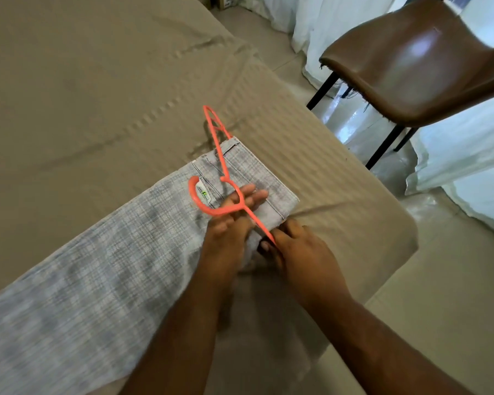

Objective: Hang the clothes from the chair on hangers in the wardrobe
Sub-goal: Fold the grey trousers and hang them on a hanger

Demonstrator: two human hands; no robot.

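bare bed (pixel 83 81) open leftward, chair (pixel 428 69) blocking right side

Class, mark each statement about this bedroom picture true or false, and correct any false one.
1. The grey checked trousers lie flat on the beige striped bed sheet. True.
2. The coral plastic hanger already hangs in a wardrobe. False: it is over the trousers, at the person's hands, and no wardrobe is in view.
3. Clothes are piled on the brown leather chair. False: no clothes show on its seat.
4. The right hand has its grip on one end of the hanger. True.
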